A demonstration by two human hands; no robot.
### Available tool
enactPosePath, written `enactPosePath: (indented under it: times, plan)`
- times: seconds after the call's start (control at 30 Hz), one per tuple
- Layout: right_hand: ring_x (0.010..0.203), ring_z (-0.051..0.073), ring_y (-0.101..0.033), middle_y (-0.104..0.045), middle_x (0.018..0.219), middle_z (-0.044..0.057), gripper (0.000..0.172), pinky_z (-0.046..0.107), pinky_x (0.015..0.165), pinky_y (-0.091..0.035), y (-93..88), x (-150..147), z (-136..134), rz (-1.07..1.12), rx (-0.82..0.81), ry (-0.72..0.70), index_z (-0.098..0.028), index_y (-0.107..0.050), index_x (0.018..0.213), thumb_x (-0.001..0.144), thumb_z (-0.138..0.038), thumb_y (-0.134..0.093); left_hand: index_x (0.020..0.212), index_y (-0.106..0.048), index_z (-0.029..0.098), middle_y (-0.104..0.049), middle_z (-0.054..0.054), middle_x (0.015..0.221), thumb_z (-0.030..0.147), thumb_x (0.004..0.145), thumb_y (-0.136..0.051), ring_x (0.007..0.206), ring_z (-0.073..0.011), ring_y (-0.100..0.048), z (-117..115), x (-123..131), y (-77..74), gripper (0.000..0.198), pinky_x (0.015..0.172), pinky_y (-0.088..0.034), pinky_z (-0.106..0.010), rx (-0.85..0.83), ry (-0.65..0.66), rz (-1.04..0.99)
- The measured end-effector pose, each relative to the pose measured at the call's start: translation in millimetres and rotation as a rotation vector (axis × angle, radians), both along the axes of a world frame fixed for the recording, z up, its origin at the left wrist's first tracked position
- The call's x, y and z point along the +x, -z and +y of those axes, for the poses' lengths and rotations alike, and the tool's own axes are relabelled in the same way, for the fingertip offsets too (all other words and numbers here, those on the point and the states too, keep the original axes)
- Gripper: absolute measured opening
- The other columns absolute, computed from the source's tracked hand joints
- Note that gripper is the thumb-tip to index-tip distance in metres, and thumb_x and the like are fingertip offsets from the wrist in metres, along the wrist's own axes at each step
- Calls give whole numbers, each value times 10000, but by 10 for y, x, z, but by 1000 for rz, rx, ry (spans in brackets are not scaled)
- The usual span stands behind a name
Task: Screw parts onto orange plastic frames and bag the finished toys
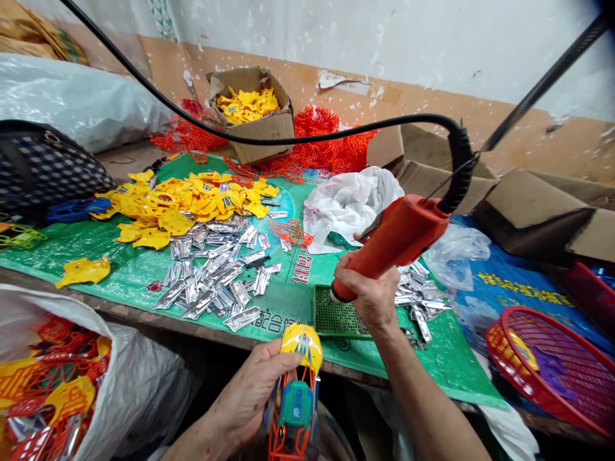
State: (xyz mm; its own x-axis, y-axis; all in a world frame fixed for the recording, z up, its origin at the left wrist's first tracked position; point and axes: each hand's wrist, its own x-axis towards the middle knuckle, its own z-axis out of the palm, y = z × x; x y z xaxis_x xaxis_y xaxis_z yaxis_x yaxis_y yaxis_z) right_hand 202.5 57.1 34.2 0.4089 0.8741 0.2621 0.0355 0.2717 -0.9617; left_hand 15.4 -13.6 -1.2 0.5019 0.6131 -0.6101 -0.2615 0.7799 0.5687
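My left hand (257, 384) is closed on a toy car (298, 400) with a yellow front cover, an orange cage frame and a green block in its middle. It is held low, in front of the table edge. In my right hand (372, 291) is a red corded electric screwdriver (394, 246), tilted with its near end toward the table edge; its bit does not show clearly. Below that hand lies a green perforated tray (336, 314) with small dark pieces, probably screws. Silver plastic parts (216, 272) and yellow covers (187, 202) are heaped on the table.
A cardboard box (259, 137) of yellow covers stands at the back among orange frames (317, 137). A white plastic bag (353, 198) lies mid-table. More silver parts (418, 294), a red basket (552, 358) and boxes are rightward. A white sack (139, 378) of parts stands front left. A black cable (307, 137) hangs across.
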Motion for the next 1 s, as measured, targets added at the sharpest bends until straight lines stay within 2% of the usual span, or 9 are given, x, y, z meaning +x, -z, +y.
enactPosePath:
  times: [0.13,0.33,0.5,0.57,0.73,1.0]
  plan:
    - [563,146,-562,-651,635,-22,117,303,552,-471,-11,-19,-9,11,1,6,-194,-676,671,585,-180,-753,873,-673,135,-680,-30,620,304,740,-748,478,-131,-636,-33,19,2,227,455,-450,-185,-4,-37,-1]
    - [554,142,-536,-602,608,-26,131,306,535,-475,-32,-7,9,77,49,41,-195,-637,647,579,-197,-749,885,-694,124,-691,-37,669,276,738,-753,501,-109,-618,-30,12,-3,219,474,-460,-180,30,-51,-8]
    - [576,146,-557,-589,642,-27,133,330,569,-508,-234,-46,-121,184,105,-12,-211,-617,657,596,-172,-728,856,-712,109,-677,-36,642,279,708,-771,471,-98,-585,-24,12,1,233,466,-462,-188,27,-61,-5]
    - [572,143,-563,-598,649,-36,197,332,581,-510,-337,-92,-215,246,120,-66,-226,-631,737,590,-134,-724,847,-719,105,-671,-34,627,279,711,-767,464,-100,-583,-27,12,14,226,459,-458,-189,28,-59,-11]
    - [576,146,-572,-617,670,-58,518,330,584,-509,-474,-242,-426,354,115,-210,-304,-613,1061,599,-86,-701,861,-737,83,-711,-67,692,246,678,-792,494,-95,-586,-18,16,7,252,481,-461,-183,8,-88,-36]
    - [578,159,-579,-618,671,-58,621,327,542,-510,-399,-360,-487,303,62,-242,-325,-561,1188,620,-134,-722,849,-754,78,-730,-85,668,233,642,-805,521,-118,-612,-6,30,0,262,496,-480,-186,-11,-112,-67]
